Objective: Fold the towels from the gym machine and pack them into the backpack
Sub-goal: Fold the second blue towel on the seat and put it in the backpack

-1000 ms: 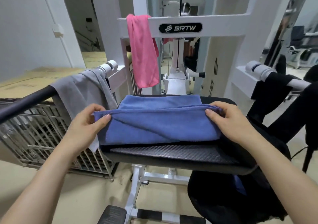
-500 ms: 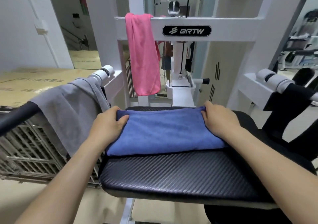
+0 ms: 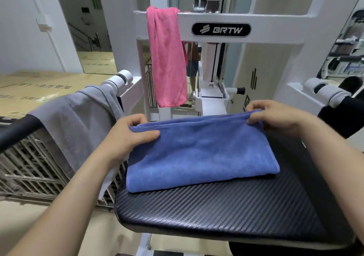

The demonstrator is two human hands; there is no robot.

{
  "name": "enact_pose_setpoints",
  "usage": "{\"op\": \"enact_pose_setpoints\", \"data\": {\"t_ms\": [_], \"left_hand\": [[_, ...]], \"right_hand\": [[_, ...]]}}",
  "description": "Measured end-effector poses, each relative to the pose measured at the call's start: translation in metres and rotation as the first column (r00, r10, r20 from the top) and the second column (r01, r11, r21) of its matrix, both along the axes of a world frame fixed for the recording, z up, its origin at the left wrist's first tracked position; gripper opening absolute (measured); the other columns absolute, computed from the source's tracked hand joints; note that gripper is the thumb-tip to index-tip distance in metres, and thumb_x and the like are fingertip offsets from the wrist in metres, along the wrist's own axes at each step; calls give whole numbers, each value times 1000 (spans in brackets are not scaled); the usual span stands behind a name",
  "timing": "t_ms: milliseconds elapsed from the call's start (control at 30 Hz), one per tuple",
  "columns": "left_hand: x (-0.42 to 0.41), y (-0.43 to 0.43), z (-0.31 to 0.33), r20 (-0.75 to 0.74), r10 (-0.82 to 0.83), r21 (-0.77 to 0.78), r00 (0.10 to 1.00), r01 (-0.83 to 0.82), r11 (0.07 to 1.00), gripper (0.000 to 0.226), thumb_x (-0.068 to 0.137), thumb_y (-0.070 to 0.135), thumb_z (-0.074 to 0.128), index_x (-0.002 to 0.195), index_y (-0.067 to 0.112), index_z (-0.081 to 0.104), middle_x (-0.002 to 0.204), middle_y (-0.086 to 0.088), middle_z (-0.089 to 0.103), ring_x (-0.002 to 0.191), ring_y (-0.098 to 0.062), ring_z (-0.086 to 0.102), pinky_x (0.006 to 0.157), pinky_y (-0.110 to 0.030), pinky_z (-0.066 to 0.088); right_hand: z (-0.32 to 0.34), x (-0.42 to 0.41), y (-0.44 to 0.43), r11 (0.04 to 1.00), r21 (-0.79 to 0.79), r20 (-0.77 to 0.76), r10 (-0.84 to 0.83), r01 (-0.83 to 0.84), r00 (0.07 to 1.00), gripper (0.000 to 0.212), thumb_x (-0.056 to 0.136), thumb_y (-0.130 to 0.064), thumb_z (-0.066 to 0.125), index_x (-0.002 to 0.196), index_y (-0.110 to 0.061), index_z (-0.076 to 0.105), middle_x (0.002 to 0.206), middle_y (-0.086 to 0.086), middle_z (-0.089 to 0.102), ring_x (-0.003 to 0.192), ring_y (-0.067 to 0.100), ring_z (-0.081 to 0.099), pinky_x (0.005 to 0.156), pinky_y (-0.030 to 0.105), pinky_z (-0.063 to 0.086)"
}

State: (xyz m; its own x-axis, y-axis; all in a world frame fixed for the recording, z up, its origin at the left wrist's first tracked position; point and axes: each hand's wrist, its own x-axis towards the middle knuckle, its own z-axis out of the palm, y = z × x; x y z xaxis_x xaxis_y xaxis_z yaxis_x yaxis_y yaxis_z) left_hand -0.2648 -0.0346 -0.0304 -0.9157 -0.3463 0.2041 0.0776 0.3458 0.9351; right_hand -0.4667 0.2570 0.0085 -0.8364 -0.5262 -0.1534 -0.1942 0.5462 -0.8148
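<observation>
The left hand (image 3: 128,135) and right hand (image 3: 275,116) are each pinching a far corner of the blue towel (image 3: 201,153), fingers (image 3: 149,134) curling round its hem. Uneven lifting is risking skewed layers or a slide off the seat pad (image 3: 216,212), where it is lying folded, long axis running left to right.

Flat cardboard cartons (image 3: 39,90) with printed lettering are lying stacked at the left, against a white wall (image 3: 19,39). A metal wire rack (image 3: 29,169) is standing just in front of them. A switch box (image 3: 44,24) is sitting on that wall. A mirror panel (image 3: 96,59) is reflecting what appears to be a staircase. Other exercise equipment (image 3: 344,59) is standing at far right, blurred.
</observation>
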Motion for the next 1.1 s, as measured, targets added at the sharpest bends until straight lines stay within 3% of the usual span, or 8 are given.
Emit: {"op": "enact_pose_setpoints", "data": {"t_ms": [167, 333, 533, 700, 767, 867, 933, 1100], "left_hand": [[30, 40, -3, 45, 32, 344, 998, -46, 938, 31, 69, 24, 75, 72, 22, 44, 48, 1, 42, 36, -10, 33, 34, -14, 25], [55, 60, -31, 211, 48, 184, 976, -87, 979, 15, 91, 6, 53, 93, 19, 47, 45, -4, 45, 31, -15, 31, 34, -14, 22], [50, 47, -34, 76, 370, -451, 926, -300, 841, 15, 85, 35, 60, 99, 41, 55, 67, 10, 56, 66, -12, 53, 65, -32, 40], [34, 62, -31, 184, 281, -644, 942, -101, 758, 45, 77, 47, 67, 117, 40, 49, 73, 7, 56, 80, -19, 59, 69, -33, 44], [27, 64, -29, 176, 242, -511, 954, -122, 851, 32, 77, 33, 71, 103, 36, 55, 65, 7, 58, 64, -11, 55, 60, -28, 42], [21, 64, -19, 133, 147, 121, 980, -163, 979, 21, 85, 7, 64, 94, 26, 59, 71, -6, 60, 54, -12, 52, 52, -23, 46], [20, 69, -10, 104, 104, 475, 989, -141, 868, 22, 88, 0, 58, 93, 22, 58, 70, -3, 59, 48, -9, 51, 42, -19, 45], [20, 89, 1, 68, 61, 675, 996, -91, 732, 27, 89, -6, 48, 81, 16, 61, 59, 3, 58, 41, -3, 49, 39, -12, 44]], "right_hand": [[44, -19, -30, 962, 273, -355, 93, 8, 930, 28, 82, -4, 63, 102, -23, 58, 96, 5, 60, 78, 21, 55, 69, 32, 46], [16, -7, -104, 904, 320, -792, 90, 285, 603, 40, 88, -22, 55, 128, -23, 49, 121, 11, 59, 111, 35, 52, 88, 47, 42], [-19, 79, -93, 939, 340, -657, 272, -45, 703, 48, 89, -50, 54, 131, -26, 49, 119, 5, 51, 113, 25, 48, 83, 36, 42], [-32, 166, -52, 866, 458, -543, 450, -199, 709, 59, 79, -71, 49, 125, -35, 49, 115, -8, 51, 110, 14, 46, 86, 36, 45], [-48, 179, -47, 857, 501, -617, 450, -118, 645, 58, 78, -68, 50, 126, -36, 47, 116, -9, 50, 111, 16, 46, 82, 37, 42], [-70, 185, -42, 948, 318, -725, 262, -29, 637, 38, 78, -46, 53, 114, -36, 58, 109, -11, 57, 104, 18, 53, 75, 34, 35], [-77, 186, -38, 996, 87, -685, 37, 31, 728, 28, 76, -36, 48, 99, -33, 65, 101, -15, 61, 97, 14, 53, 76, 33, 41], [-70, 183, -31, 951, -244, -399, -276, 189, 874, 16, 83, -16, 55, 84, -27, 66, 89, -12, 63, 88, 9, 55, 73, 16, 39]]}}
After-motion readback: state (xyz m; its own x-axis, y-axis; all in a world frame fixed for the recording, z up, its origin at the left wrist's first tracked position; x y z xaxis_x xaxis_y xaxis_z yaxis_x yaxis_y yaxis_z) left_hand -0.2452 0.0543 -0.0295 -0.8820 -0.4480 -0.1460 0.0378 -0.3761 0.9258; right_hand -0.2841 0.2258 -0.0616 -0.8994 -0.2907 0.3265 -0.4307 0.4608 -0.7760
